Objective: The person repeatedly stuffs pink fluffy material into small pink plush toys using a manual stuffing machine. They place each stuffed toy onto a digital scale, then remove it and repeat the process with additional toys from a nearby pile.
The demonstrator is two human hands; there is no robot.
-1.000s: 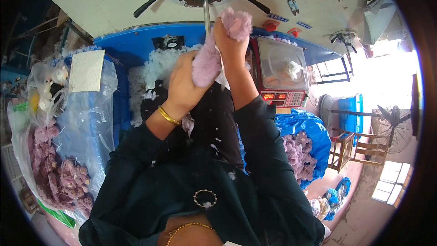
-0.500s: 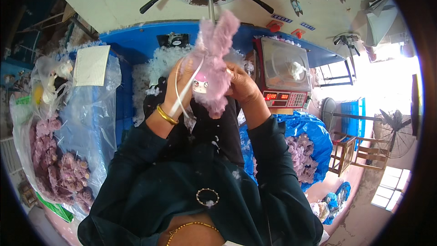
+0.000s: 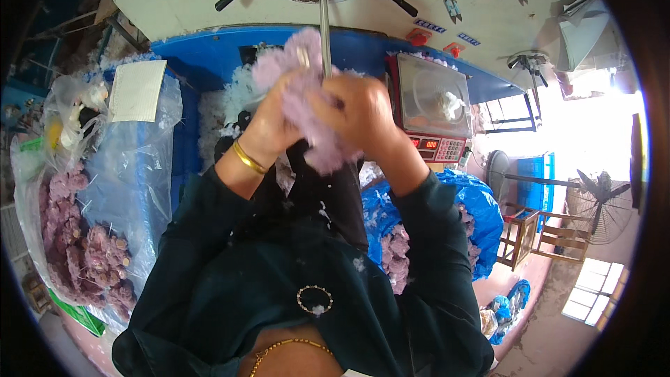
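A fluffy mauve plush toy (image 3: 326, 151) hangs in front of me near a thin metal tube (image 3: 324, 21), tilted and partly blurred. My left hand (image 3: 274, 123) is closed on its left side, with a gold bangle at the wrist. My right hand (image 3: 363, 108) is curled over its right side, beside the lower part of the tube. Hands and fur hide the toy's face. Whether the tube enters the toy or passes behind it, I cannot tell.
White stuffing fluff (image 3: 223, 108) lies in the blue bin behind my hands. On the right stands a red scale (image 3: 433, 98), with a blue bag (image 3: 481, 199) of mauve plush pieces below. At left, a clear plastic bag (image 3: 125, 174) holds more mauve plush toys.
The plush toy has turned, so its face and white ribbon no longer show. My right hand has moved up and inward over it, toward the tube.
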